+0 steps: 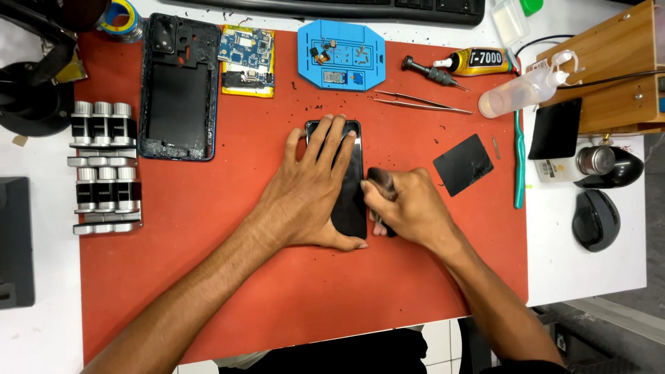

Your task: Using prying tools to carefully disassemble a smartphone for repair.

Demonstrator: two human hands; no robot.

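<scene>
My left hand [312, 190] lies flat, open, pinning the phone [350, 201] mid red mat [208, 277]. Right hand [405, 208] closed on a small dark tool at its edge. Best: steady pressure, shallow angle.

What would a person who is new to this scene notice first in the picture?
First, the two hands at the middle of the red mat: the left hand lies flat on a dark phone screen, and the right hand presses a small dark thing, mostly hidden, against its right edge. Next, at the top left of the mat, an empty phone frame lies beside a circuit board.
</scene>
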